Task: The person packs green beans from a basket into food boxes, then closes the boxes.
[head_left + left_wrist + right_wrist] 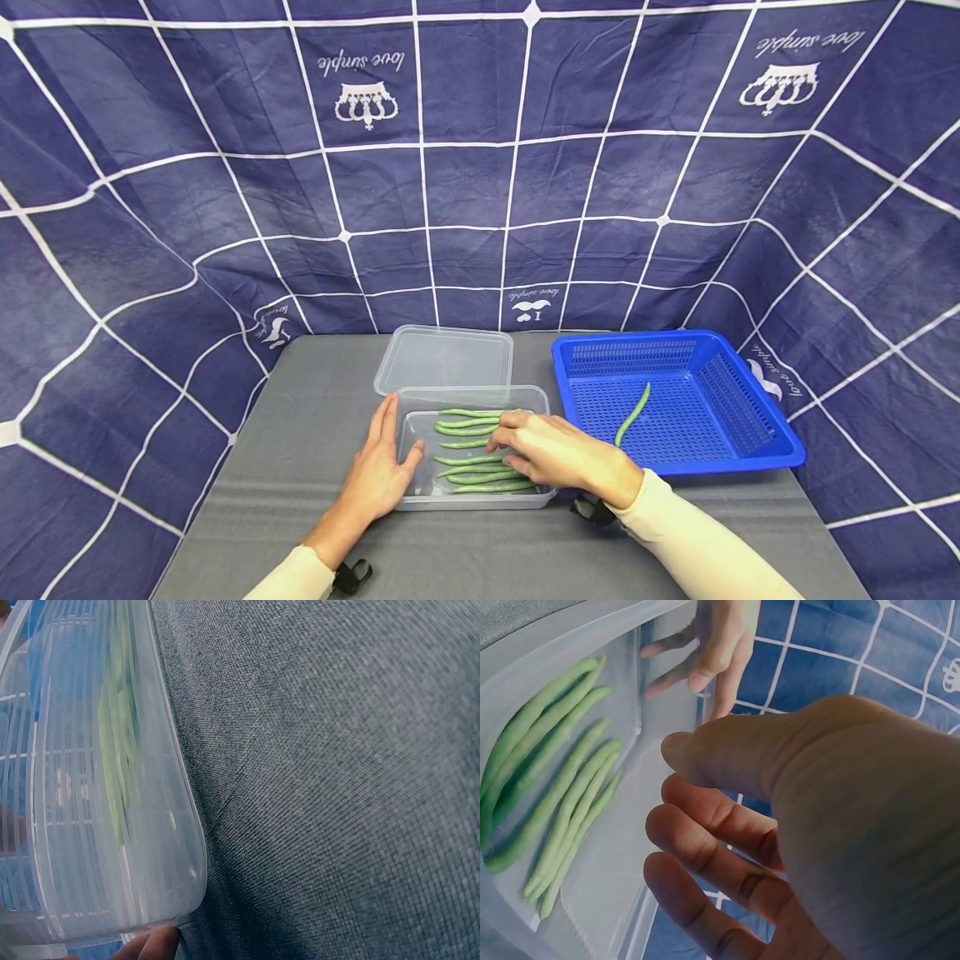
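Several green beans (pixel 551 757) lie side by side in a clear plastic container (pixel 480 503), seen from the side in the left wrist view. My left hand (pixel 382 475) holds the container's left end, thumb over the rim and the other fingers along the outside. In the left wrist view, its fingertips (pixel 157 943) show at the container's bottom corner. Over the right part of the container is my right hand (pixel 555 450), covering the right ends of some beans in the head view. Its fingers (pixel 697 840) are loosely bent, with nothing between them and the thumb.
Right of the container stands a blue plastic basket (pixel 750 458) with a single green bean (pixel 633 412) in it. Behind the container lies a clear lid (pixel 446 358) on the grey tabletop (pixel 315 417). Blue checked cloth (pixel 480 183) hangs around the back and sides.
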Demonstrator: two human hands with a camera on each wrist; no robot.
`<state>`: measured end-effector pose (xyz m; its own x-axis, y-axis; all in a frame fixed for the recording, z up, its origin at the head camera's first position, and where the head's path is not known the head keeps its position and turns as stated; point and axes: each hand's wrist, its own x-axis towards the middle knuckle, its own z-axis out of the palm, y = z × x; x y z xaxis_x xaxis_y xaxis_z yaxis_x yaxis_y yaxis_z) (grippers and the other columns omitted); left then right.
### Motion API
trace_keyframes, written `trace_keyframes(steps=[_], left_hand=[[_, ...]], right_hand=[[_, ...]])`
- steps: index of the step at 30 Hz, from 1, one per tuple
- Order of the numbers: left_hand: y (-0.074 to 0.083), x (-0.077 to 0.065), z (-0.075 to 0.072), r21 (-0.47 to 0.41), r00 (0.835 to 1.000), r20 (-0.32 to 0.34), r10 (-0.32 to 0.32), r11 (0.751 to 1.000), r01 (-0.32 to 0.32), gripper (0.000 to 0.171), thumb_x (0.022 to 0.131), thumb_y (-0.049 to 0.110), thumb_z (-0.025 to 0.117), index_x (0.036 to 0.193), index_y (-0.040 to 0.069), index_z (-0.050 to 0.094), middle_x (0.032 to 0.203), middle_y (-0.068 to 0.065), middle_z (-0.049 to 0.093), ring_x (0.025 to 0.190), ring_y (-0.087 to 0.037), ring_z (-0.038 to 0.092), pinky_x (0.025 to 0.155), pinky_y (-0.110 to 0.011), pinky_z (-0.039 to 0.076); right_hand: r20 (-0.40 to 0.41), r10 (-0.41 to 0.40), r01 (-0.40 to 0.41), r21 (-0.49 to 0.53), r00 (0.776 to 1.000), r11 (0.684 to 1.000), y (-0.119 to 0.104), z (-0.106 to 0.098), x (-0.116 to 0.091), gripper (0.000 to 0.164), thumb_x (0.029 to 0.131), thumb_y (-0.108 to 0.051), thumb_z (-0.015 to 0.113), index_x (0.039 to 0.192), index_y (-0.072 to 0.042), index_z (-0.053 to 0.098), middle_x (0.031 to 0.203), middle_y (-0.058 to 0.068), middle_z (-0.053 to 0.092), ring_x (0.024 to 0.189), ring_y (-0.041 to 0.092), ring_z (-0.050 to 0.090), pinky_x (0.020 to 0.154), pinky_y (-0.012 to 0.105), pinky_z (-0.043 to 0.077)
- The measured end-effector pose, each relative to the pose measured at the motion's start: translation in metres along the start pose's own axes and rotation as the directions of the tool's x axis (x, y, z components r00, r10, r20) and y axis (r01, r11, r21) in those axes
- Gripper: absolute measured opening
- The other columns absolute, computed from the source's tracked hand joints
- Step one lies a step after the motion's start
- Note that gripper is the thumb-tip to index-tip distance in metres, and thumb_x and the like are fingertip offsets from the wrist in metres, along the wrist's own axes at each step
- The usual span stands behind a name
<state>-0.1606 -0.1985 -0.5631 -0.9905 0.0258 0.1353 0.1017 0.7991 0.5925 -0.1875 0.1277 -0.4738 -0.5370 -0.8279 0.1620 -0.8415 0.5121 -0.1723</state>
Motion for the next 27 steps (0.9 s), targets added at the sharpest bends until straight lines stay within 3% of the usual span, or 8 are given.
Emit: trace_keyframes(steps=[9, 14, 27], left_hand=[[0.001, -0.001, -0.001, -0.002, 1.000, 0.019, -0.016, 1.000, 0.016, 0.097, 0.112, 0.035, 0.073, 0.188, 0.010, 0.018, 0.195, -0.012, 0.022, 0.154, -0.056, 0.062, 0.119, -0.075, 0.054], [0.003, -0.002, -0.003, -0.009, 1.000, 0.008, -0.010, 1.000, 0.010, 0.095, 0.111, 0.034, 0.073, 0.187, 0.009, 0.021, 0.194, -0.013, 0.024, 0.152, -0.057, 0.063, 0.116, -0.076, 0.055], [0.000, -0.001, -0.001, -0.002, 0.999, 0.029, -0.023, 1.000, 0.023, 0.099, 0.113, 0.036, 0.073, 0.189, 0.012, 0.014, 0.196, -0.011, 0.020, 0.157, -0.055, 0.060, 0.118, -0.076, 0.053]], right_hand=[[-0.015, 0.045, -0.045, -0.005, 0.999, 0.999, 0.009, -0.006, -0.010, 0.028, 0.103, -0.015, 0.087, 0.130, -0.024, 0.086, 0.121, -0.007, 0.076, 0.102, 0.008, 0.077, 0.085, 0.033, 0.067], [-0.048, 0.071, -0.071, -0.005, 0.996, 0.997, 0.019, -0.014, -0.018, 0.025, 0.103, -0.016, 0.088, 0.126, -0.025, 0.086, 0.118, -0.007, 0.077, 0.097, 0.006, 0.074, 0.081, 0.031, 0.065], [-0.119, 0.161, -0.157, 0.042, 0.980, 0.987, 0.065, -0.040, -0.051, 0.021, 0.105, -0.010, 0.085, 0.123, -0.020, 0.086, 0.110, -0.004, 0.077, 0.094, 0.013, 0.079, 0.082, 0.037, 0.066]])
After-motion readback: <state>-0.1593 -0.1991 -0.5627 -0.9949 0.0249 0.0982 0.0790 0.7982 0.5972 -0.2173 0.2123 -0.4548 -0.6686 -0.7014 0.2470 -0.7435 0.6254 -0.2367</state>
